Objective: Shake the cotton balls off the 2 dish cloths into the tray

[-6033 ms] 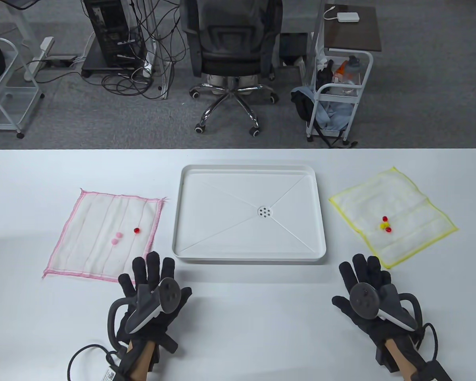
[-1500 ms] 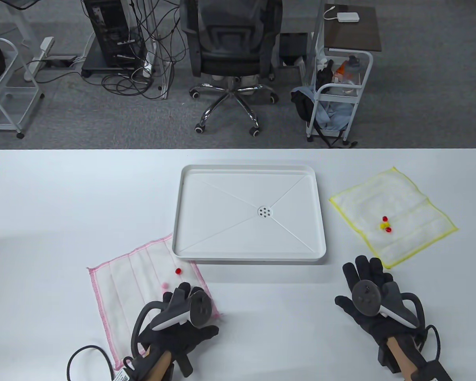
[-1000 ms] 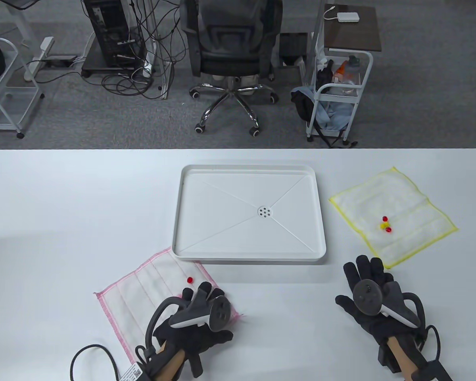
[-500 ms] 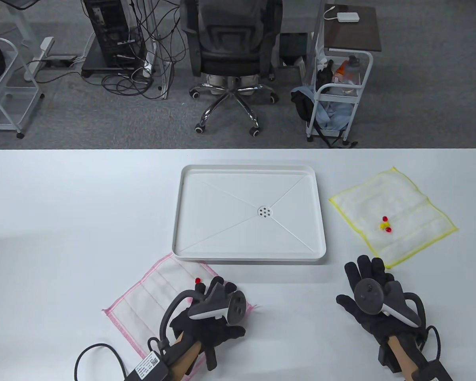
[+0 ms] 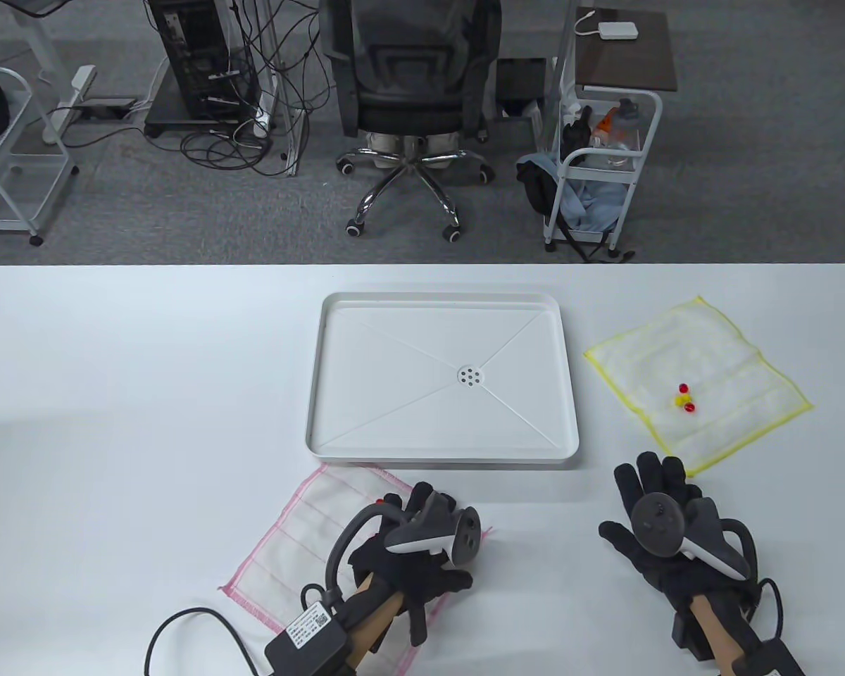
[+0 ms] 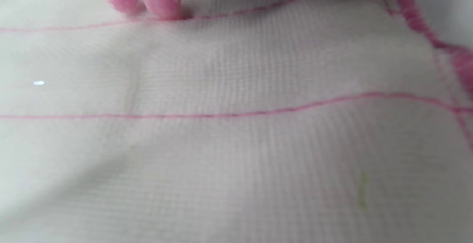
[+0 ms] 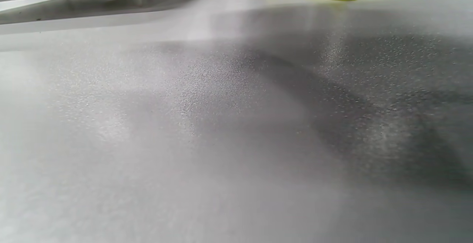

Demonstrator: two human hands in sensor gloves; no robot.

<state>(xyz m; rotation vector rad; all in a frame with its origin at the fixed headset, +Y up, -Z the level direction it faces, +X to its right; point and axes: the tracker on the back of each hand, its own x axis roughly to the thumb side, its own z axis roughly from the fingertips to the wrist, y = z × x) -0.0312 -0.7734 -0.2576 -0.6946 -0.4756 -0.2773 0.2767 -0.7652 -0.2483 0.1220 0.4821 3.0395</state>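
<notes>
Dragged rightward, the pink cloth (image 5: pixel 310 521) lies just near of the tray (image 5: pixel 442 456); left hand (image 5: pixel 412 563) grip unclear, right hand (image 5: pixel 665 539) flat, empty. Next: lift cloth over tray.

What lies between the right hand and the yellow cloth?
Only bare table: in the table view the right hand stops just short of the yellow cloth.

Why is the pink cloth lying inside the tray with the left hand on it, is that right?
Not quite. The pink cloth lies on the table in front of the tray, not inside it; the table view shows this. The tray holds nothing yet. The left hand does rest on the cloth.
</notes>
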